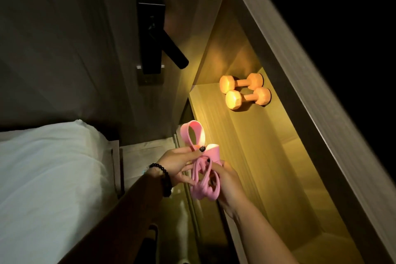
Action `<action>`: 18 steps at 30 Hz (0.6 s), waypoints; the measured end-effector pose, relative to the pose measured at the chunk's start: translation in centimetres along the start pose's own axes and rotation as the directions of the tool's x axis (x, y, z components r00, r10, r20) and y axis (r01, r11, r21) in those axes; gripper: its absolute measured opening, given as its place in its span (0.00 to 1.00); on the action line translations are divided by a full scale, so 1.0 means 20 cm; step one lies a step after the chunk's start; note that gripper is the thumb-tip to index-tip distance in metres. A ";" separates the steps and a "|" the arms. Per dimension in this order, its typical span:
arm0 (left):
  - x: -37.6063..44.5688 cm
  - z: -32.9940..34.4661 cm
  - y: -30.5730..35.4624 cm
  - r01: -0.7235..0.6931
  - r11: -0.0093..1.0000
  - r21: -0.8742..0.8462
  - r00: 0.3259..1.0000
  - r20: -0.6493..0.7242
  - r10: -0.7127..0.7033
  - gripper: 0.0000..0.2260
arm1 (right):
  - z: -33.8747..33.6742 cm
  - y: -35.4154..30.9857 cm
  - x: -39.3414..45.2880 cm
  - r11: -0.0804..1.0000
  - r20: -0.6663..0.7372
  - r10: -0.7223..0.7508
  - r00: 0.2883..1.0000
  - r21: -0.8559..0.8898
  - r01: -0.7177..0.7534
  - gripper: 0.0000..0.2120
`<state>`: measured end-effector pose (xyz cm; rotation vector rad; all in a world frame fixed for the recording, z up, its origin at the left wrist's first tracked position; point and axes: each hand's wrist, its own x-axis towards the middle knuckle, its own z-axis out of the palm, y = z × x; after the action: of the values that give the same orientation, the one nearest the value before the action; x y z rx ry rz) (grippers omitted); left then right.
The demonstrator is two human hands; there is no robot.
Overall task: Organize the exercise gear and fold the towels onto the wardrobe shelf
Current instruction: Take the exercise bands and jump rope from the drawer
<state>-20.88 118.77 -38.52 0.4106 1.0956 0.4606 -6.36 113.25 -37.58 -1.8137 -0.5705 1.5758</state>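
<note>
Bundling: both hands are up in front of the lit wardrobe shelf (252, 135), working a pink resistance band (202, 180) into a tidy coil, I'd say.
Left hand: the left hand (177, 164) has its fingers curled on the upper part of the band, thumb and fingertip pinching right where the flat loop sticks up. There's a black bead bracelet (162, 172) on that wrist.
Right hand: the right hand (226, 180) wraps around the lower bunch of loops from the side, fingers closed on it.
Where the band is: held in the air between the two hands, just off the shelf's front edge, not touching it.
How it'll handle: soft, floppy and light, probably stretchy and a bit grabby. The loops will likely spring loose if either grip relaxes, so I'd hold it at the middle of the bunch where the strands cross, not by the free loop.
Already on the shelf: two orange dumbbells (245, 91) lying side by side, touching, toward the back. These look dense and won't roll much with those flat-sided ends.
Open spot: bare shelf in front of the dumbbells, looks like the obvious landing place.
Nearby: white bedding (49, 169) on the left, a door with a black handle (162, 43) behind.
Towels: can't see any here.
</note>
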 end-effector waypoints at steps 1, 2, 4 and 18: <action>0.04 0.00 0.02 0.004 1.000 0.030 1.000 -0.003 -0.004 0.11 | 0.00 0.00 0.04 0.998 -0.006 0.003 1.000 0.056 -0.002 0.09; 0.09 -0.01 0.05 0.014 0.999 0.048 1.000 0.004 -0.014 0.12 | 0.01 -0.02 0.08 0.992 -0.019 0.019 1.000 0.124 -0.016 0.10; 0.17 -0.01 0.11 0.048 0.997 0.065 0.998 0.044 -0.051 0.14 | 0.00 -0.04 0.16 0.974 -0.051 0.064 0.997 0.223 -0.051 0.16; 0.52 0.06 0.18 0.112 0.962 -0.249 0.978 0.200 -0.062 0.11 | -0.19 -0.31 0.37 0.915 -0.539 -0.314 0.782 -0.392 0.097 0.22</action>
<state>-16.32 127.30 -43.98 0.1706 0.8507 0.4691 -0.80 122.00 -38.02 -2.2707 -0.7392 0.7059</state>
